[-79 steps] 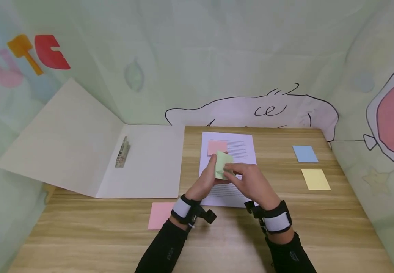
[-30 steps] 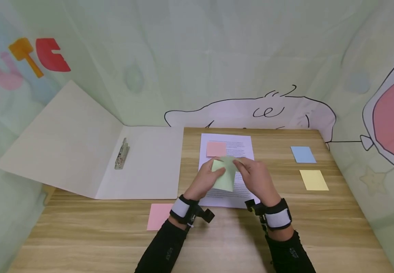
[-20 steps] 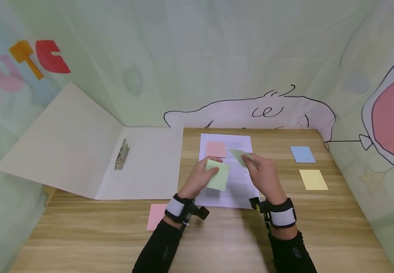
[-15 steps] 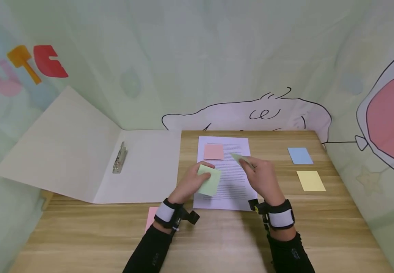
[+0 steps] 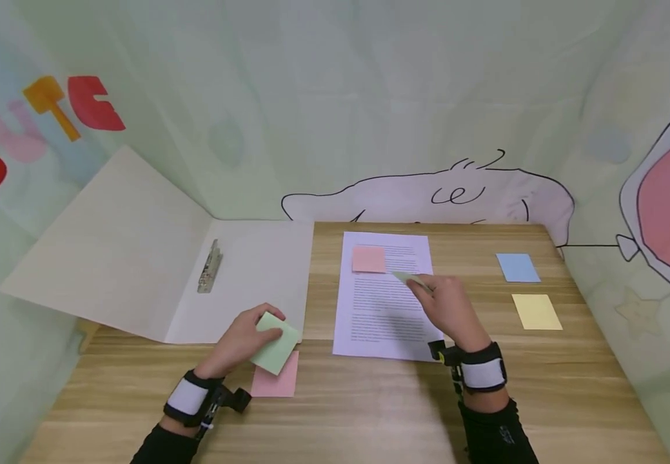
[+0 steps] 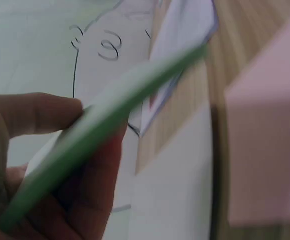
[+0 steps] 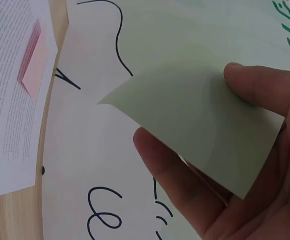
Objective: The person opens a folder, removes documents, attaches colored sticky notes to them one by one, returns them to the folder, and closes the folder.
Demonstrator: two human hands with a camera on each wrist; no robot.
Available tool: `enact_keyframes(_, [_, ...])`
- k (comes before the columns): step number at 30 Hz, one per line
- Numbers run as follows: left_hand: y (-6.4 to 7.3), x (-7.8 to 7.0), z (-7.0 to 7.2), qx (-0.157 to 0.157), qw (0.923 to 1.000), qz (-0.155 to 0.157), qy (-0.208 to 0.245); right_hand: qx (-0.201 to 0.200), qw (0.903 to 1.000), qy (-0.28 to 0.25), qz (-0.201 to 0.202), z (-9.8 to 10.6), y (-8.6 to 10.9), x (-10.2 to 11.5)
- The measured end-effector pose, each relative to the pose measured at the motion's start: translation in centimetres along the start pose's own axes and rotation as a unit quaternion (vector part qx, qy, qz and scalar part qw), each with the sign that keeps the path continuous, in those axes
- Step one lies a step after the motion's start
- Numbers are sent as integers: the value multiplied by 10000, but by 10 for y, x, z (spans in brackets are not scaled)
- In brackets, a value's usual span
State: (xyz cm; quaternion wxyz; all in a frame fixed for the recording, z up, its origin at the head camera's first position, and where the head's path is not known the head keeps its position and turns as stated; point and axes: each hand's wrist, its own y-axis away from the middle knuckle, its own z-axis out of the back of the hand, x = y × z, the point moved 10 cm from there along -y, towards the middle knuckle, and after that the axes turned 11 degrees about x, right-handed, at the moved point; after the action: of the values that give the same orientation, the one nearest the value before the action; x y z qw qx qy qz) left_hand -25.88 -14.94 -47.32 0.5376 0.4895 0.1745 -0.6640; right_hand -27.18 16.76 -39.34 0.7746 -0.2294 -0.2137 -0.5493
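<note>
My left hand (image 5: 244, 338) holds a green sticky note pad (image 5: 276, 345), thumb on top and fingers beneath; the left wrist view shows the pad's thick edge (image 6: 99, 120). The pad overlaps a pink sticky note pad (image 5: 276, 383) lying near the folder's front edge. Over the printed sheet (image 5: 393, 322), my right hand (image 5: 447, 306) pinches a single green sticky note (image 7: 195, 120) between thumb and fingers, and one corner of the note curls. A pink sticky note (image 5: 369, 260) sits on the upper left of the printed sheet.
An open white folder (image 5: 253, 258) with a metal clip (image 5: 209, 267) lies at the left, its cover raised against the wall. Blue (image 5: 518, 267) and yellow (image 5: 536, 312) sticky note pads lie on the right of the wooden table (image 5: 369, 412). A printed cloth backdrop rises behind.
The green note has been peeled off its pad by my right hand, which now stays over the sheet. My left hand has carried the pad left and toward me, above the pink pad.
</note>
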Motion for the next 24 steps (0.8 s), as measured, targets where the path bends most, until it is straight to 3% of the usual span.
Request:
enact_keyframes(8, [29, 38, 30, -360, 9978, 305, -456, 17, 10000, 27, 28, -3, -1, 1])
enact_keyframes(18, [55, 63, 45, -380, 9943, 589, -808, 110, 9999, -61, -48, -7, 0, -3])
enact_keyframes(24, [58, 77, 46, -434, 9913, 709, -1019, 143, 9998, -130, -41, -9, 0, -2])
